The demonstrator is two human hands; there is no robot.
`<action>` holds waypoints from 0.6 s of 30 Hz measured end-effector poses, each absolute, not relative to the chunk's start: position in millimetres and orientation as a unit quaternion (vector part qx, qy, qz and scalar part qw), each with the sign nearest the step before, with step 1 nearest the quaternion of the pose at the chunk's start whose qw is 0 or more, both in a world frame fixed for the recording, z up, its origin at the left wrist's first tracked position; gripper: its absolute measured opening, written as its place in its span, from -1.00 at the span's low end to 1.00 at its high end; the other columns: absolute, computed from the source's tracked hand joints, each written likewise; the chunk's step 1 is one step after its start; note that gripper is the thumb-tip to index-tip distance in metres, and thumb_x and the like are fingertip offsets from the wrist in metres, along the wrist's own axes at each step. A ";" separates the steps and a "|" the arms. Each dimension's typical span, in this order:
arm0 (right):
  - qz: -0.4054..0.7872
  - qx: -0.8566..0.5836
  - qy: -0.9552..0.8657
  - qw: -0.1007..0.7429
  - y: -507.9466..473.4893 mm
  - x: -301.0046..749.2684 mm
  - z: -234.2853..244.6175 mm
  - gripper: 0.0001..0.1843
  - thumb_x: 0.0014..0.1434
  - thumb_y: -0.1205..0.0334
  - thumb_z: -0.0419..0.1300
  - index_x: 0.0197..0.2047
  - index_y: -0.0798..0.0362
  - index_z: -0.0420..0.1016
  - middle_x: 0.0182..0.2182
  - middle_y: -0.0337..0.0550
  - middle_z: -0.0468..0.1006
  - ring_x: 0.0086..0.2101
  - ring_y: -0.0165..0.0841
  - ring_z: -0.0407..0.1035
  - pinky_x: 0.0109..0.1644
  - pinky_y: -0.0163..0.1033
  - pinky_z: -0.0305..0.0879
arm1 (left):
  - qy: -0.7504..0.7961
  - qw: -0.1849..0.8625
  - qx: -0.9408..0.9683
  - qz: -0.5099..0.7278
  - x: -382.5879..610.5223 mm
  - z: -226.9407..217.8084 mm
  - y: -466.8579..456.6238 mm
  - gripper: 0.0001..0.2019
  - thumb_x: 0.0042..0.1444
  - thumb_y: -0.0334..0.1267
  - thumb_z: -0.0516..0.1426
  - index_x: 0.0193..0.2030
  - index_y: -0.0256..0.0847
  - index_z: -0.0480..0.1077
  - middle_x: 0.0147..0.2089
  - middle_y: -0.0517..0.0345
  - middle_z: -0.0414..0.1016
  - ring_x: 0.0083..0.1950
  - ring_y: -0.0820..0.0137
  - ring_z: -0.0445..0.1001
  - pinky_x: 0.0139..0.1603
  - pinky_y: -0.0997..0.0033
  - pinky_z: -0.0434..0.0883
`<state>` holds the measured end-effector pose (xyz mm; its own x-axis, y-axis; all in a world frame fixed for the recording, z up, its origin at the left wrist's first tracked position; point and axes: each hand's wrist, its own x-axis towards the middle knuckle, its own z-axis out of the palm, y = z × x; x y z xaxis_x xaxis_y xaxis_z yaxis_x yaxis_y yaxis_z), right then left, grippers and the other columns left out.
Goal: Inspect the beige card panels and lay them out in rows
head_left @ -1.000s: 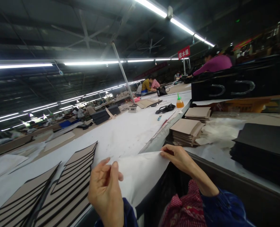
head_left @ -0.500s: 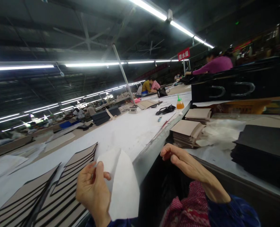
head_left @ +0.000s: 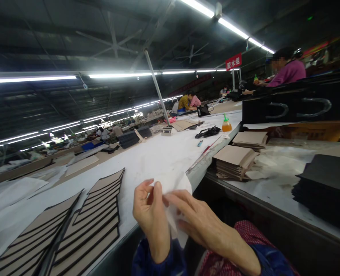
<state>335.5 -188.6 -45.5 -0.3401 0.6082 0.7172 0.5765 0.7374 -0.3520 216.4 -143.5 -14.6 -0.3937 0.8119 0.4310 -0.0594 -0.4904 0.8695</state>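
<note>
A thin white sheet [head_left: 184,186], paper or soft fabric, is bent between my hands over the table's front edge. My left hand [head_left: 151,218] is closed, pinching the sheet between thumb and fingers. Against the sheet from the right, my right hand [head_left: 198,218] has its fingertips close to the left thumb. Its fingers are slightly blurred but look closed around the sheet. Part of the sheet is hidden behind both hands. Left of them, overlapping beige panels [head_left: 101,214] with black edges lie in rows on the white tabletop [head_left: 147,161].
Further along the table are a bottle of amber liquid [head_left: 226,124] with a green nozzle, a black strap bundle [head_left: 207,132] and a metal post [head_left: 156,88]. To the right are stacked beige boards [head_left: 234,159] and dark sheets [head_left: 327,188]. A co-worker [head_left: 287,73] works beyond black panels.
My right hand has moved left from beside the table edge onto the white sheet. My left hand has shifted right with the sheet, which is now more bent. The view has turned slightly left.
</note>
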 end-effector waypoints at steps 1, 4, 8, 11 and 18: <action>0.036 -0.366 -0.810 0.457 -188.2 338.3 -46.7 -0.50 0.27 0.39 0.03 0.26 0.06 0.15 -0.06 -0.01 0.40 -0.16 -0.34 0.36 -0.15 -0.27 0.37 | 0.407 0.318 0.468 0.718 217.7 -17.7 -143.0 -0.72 -0.02 -0.15 0.25 -0.19 -0.22 0.38 -0.36 0.25 0.40 -0.50 0.56 0.38 -0.50 0.58 0.35; 0.108 -0.323 -0.794 0.503 -192.6 350.9 -45.0 -0.81 0.27 0.27 0.09 -0.11 0.06 0.50 -0.34 -0.15 0.38 -0.36 -0.40 0.31 -0.31 -0.32 0.29 | 0.396 0.353 0.499 0.685 216.6 -26.6 -137.9 -0.71 0.03 -0.15 0.23 -0.14 -0.19 0.35 -0.41 0.32 0.31 -0.59 0.62 0.29 -0.54 0.59 0.31; 0.234 -0.275 -0.706 0.609 -204.6 366.6 -33.4 -0.75 0.17 0.11 0.24 -0.48 0.06 0.52 -0.47 -0.20 0.34 -0.43 -0.42 0.30 -0.43 -0.36 0.22 | 0.393 0.363 0.533 0.656 214.3 -37.3 -131.8 -0.64 0.05 -0.15 0.22 -0.01 -0.16 0.33 -0.33 0.27 0.33 -0.55 0.61 0.31 -0.53 0.58 0.32; 0.305 -0.307 -0.632 0.643 -206.4 372.1 -30.2 -0.76 0.11 0.09 0.28 -0.48 0.06 0.52 -0.43 -0.18 0.40 -0.51 -0.46 0.27 -0.53 -0.38 0.19 | 0.400 0.328 0.570 0.638 216.8 -41.9 -136.0 -0.55 0.09 -0.14 0.19 0.12 -0.14 0.29 -0.13 0.10 0.39 -0.39 0.52 0.41 -0.44 0.54 0.40; 0.237 -0.436 -0.560 0.664 -191.5 393.2 -42.6 -0.77 0.15 0.08 0.21 -0.30 0.08 0.50 -0.49 -0.21 0.43 -0.51 -0.43 0.30 -0.43 -0.34 0.26 | 0.365 0.200 0.636 0.650 207.4 -40.9 -149.7 -0.58 0.23 -0.15 0.05 0.23 0.02 0.22 0.30 0.00 0.11 0.01 0.34 0.43 -0.18 0.43 0.50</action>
